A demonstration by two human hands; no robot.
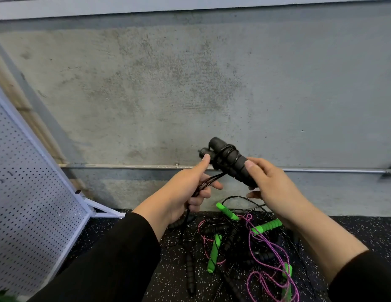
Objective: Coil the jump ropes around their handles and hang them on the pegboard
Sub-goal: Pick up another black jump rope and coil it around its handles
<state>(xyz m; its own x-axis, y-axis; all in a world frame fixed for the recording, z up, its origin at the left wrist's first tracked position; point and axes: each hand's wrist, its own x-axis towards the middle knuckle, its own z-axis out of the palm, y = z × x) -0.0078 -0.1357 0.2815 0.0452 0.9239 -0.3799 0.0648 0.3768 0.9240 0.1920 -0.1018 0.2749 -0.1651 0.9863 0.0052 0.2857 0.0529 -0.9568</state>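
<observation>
**Both hands on black rope, mid-coil**

Right grip: right hand (271, 188) wraps the pair of black foam handles (230, 163), fingers curled round the lower end, thumb on top. Left grip: left hand (190, 192) closed on several strands of the black cord (208, 182), thumb tip up near the small handle end. A few turns of cord already sit around the handles; the loose length drops from the left fist to the floor (343, 232).

Pile on floor below the hands: green handles (267, 225), pink-purple braided rope (266, 247), more black handles and thin cords, all tangled. White pegboard (26, 192) leans at left, well apart from the hands; nothing seen hanging on it.

Handling, judged: foam handles look light, soft, a bit squashy, not slippery, so hold them mid-length, both together, to stop them splaying. Cord looks thin, slick and springy; turns likely loosen unless kept taut, so pinch it close to the handles. The trailing end may snag the pile.
</observation>
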